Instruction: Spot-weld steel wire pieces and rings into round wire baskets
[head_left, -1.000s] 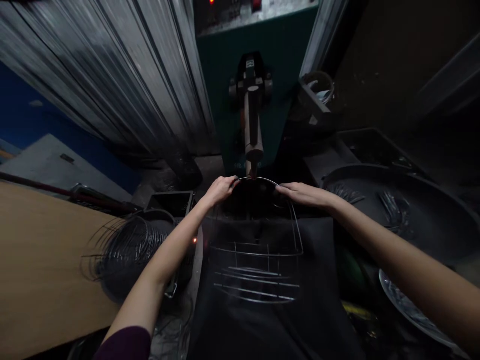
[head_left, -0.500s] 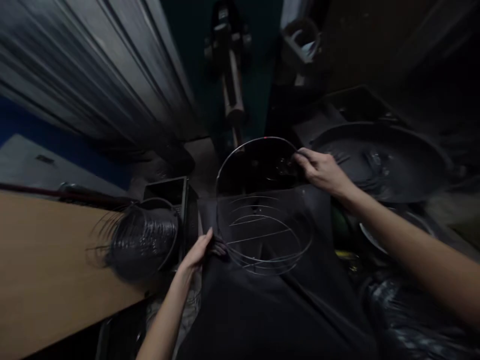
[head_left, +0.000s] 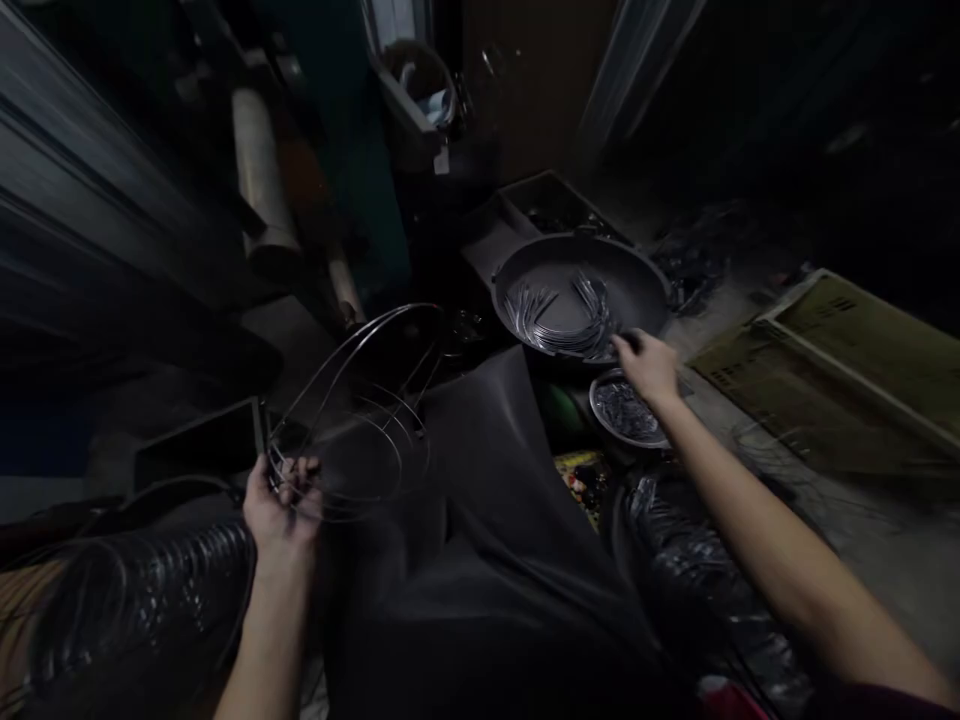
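My left hand (head_left: 285, 500) is closed around a round wire frame (head_left: 401, 450) made of thin metal rings and cross wires. The frame leans over the dark apron (head_left: 480, 540) on my lap. Out to the right, my right hand (head_left: 649, 370) is at the near rim of a wide dark basin (head_left: 645, 290), its fingers curled together. What they hold, if anything, is too dark to make out. Inside the basin, beside those fingers, lies a bundle of curved wires (head_left: 570, 335). Under the hand stands a smaller bowl (head_left: 626, 410) of small dark metal pieces.
At the left are a dark crate (head_left: 199, 445) and a stack of wire rings (head_left: 157, 580). A yellowish crate (head_left: 840, 370) stands on the right, with a dark shiny heap (head_left: 690, 550) nearer me. Machine parts (head_left: 259, 170) rise ahead.
My right hand has let go of the wire frame and moved to the basin's near rim. The left hand keeps the frame, now more tilted. My view has turned right.
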